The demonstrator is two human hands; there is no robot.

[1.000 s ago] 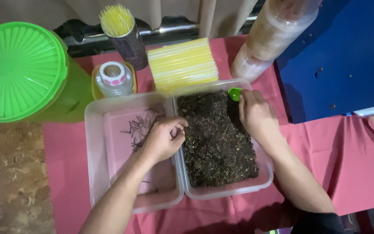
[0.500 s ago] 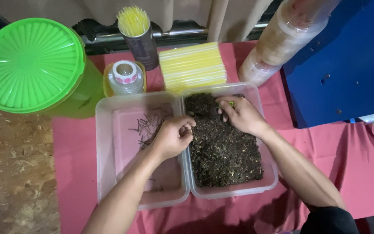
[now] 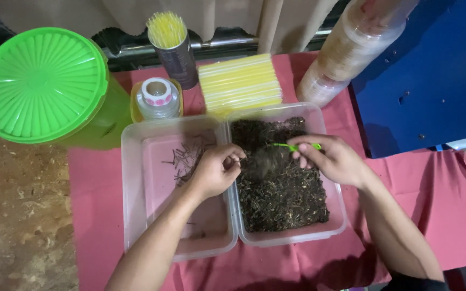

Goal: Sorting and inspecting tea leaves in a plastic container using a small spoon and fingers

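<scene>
The right hand point(image 3: 335, 160) pinches a thin green pick point(image 3: 296, 146) over the right tub point(image 3: 330, 226) of dark dry leaves point(image 3: 279, 188). The left hand point(image 3: 214, 171) hovers at the wall between the tubs, fingers curled shut on what may be a stem; it cannot be made out. The pick looks light and bendy, best gripped near its end

table point(image 3: 17, 215) | red cloth point(image 3: 438, 215) | 2 clear tubs point(image 3: 130, 188) | green-lidded container point(image 3: 39, 81) | yellow straws point(image 3: 241, 83)

Two trays point(image 3: 176, 242) side by side, straws point(image 3: 240, 83) behind.
</scene>
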